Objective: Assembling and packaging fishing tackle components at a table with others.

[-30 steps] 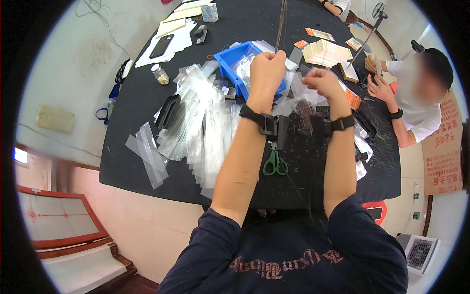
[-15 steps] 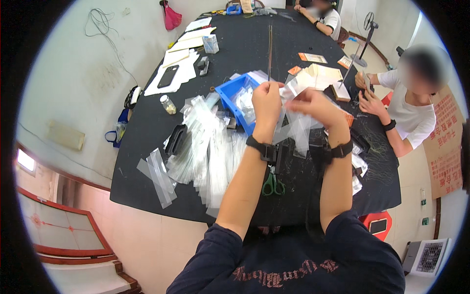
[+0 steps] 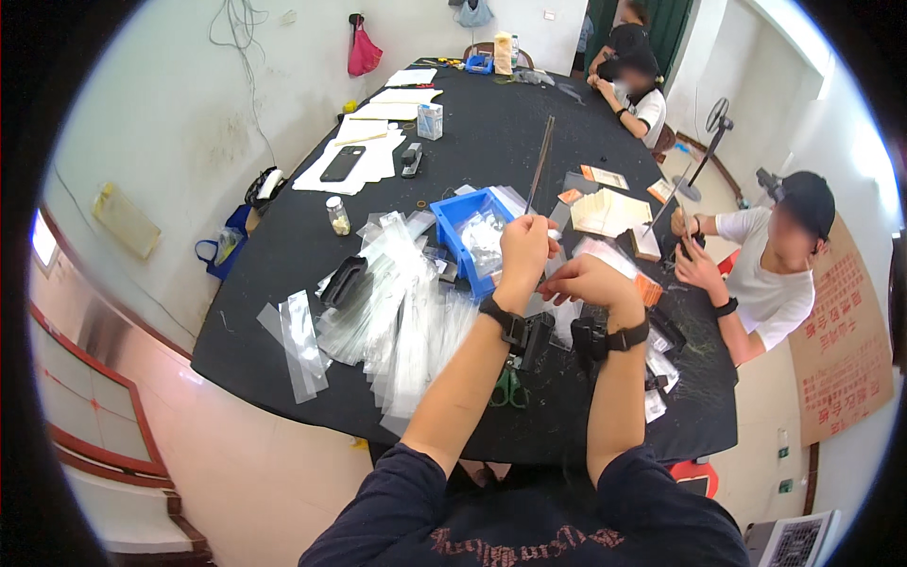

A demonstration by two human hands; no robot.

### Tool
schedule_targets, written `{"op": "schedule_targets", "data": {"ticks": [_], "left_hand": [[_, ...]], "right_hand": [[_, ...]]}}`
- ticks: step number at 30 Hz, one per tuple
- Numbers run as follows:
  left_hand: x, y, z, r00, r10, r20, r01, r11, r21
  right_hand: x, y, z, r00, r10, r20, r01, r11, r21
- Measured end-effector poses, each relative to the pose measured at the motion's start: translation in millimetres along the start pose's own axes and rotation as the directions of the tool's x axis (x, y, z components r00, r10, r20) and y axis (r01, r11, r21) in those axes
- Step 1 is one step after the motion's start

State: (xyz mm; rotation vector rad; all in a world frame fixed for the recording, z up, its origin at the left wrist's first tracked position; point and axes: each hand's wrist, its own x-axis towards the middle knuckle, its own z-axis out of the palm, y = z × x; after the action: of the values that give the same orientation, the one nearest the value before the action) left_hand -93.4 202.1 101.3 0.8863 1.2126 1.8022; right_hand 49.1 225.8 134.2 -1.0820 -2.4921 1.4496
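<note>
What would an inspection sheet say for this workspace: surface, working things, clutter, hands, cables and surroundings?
Surface: table covered in black.
Working things: thin rods stand up from the left hand; clear plastic sleeves lie heaped beside a blue bin holding clear packets.
Clutter: phone, stapler, jar, green-handled scissors.
Hands: left hand closed around the rods; right hand close by, fingers bent, any hold unclear.
Cables: loose loops on the left wall.
Surroundings: seated person in white at right; standing fan behind.
</note>
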Motion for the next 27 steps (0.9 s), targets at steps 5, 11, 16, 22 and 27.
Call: {"op": "schedule_targets", "data": {"ticks": [5,11,16,22,27], "left_hand": [[7,-6,-6,0.995,-0.064,0.081,0.068,0.996,-0.054],[-1,4,-1,0.995,-0.026,0.095,0.023,0.999,0.028],[4,-3,-10,0.999,0.022,0.037,-0.024,0.998,0.055],[10,-4,-19,0.997,0.058,-0.047,-0.054,0.995,0.087],[13,-5,-21,0.997,0.045,-0.063,-0.044,0.999,0.021]], "right_hand": [[-46,-3,-25,0.878,-0.004,-0.478,0.176,0.932,0.317],[-28,-25,-63,0.621,-0.008,-0.784,0.365,0.888,0.28],[23,-92,-78,0.635,-0.071,-0.77,0.362,0.907,0.215],[43,-109,-81,0.605,-0.082,-0.792,0.411,0.884,0.222],[49,-109,-89,0.693,-0.353,-0.629,0.602,0.764,0.234]]}}
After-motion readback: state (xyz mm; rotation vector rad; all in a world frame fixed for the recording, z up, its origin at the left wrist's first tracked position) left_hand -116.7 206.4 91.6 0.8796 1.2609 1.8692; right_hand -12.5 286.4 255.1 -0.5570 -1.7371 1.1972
